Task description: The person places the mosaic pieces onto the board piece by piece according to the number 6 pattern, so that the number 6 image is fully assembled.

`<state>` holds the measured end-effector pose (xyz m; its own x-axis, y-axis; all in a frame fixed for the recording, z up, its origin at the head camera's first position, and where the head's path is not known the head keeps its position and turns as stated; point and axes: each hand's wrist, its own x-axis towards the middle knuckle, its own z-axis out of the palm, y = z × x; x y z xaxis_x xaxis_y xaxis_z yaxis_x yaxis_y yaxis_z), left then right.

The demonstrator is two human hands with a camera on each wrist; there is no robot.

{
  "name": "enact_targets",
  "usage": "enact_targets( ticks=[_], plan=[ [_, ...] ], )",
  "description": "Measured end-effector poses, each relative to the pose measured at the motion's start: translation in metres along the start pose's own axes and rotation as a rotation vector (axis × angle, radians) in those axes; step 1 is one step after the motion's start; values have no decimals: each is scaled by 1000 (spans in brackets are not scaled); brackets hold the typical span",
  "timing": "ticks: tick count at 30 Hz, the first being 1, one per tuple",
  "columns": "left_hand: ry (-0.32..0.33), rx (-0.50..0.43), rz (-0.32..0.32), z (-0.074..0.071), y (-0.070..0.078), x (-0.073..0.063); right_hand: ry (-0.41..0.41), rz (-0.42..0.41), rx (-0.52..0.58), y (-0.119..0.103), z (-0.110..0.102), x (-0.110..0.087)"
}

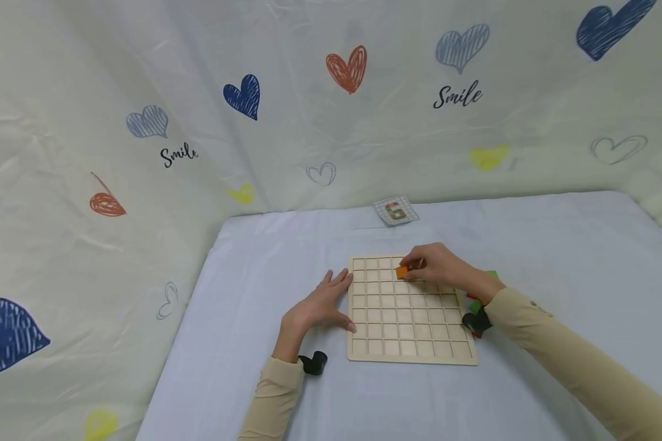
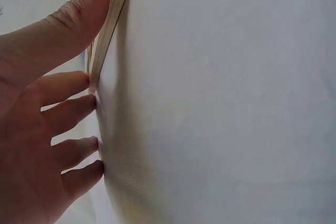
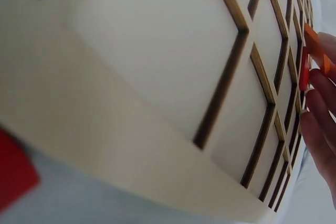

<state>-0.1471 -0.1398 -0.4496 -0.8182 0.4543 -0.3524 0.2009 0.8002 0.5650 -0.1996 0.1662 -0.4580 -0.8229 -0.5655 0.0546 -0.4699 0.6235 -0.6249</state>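
Note:
A square wooden grid board [image 1: 405, 315] lies flat on the white cloth. Over its far rows, my right hand [image 1: 441, 264] pinches an orange block [image 1: 401, 272] between thumb and fingers. In the right wrist view, a red piece [image 3: 304, 69] sits right beside the orange block [image 3: 317, 48], near the fingertips; I cannot tell whether it rests in the grid or is held too. My left hand [image 1: 320, 306] is spread at the board's left edge, its thumb on the rim and the fingers touching the edge and cloth.
Several loose pieces, among them a green block [image 1: 476, 305], lie off the board's right edge, partly hidden by the right wrist. A small card [image 1: 396, 211] printed with a coloured grid pattern lies beyond the board. Behind the table [image 1: 557, 245] hangs a heart-printed sheet [image 1: 287, 147].

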Motion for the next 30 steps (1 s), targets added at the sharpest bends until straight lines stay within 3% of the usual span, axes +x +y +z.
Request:
enact_targets(
  ticks=[15,22,30],
  plan=[
    [-9,17,-8,0,3,1,-2,-22,-113,-5,6,4],
    [-6,4,-11,1,2,1,8,-39,-100,-4,2,-1],
    [-11,-2,-15,1,2,0,34,-14,-64,-3,-16,-18]
  ],
)
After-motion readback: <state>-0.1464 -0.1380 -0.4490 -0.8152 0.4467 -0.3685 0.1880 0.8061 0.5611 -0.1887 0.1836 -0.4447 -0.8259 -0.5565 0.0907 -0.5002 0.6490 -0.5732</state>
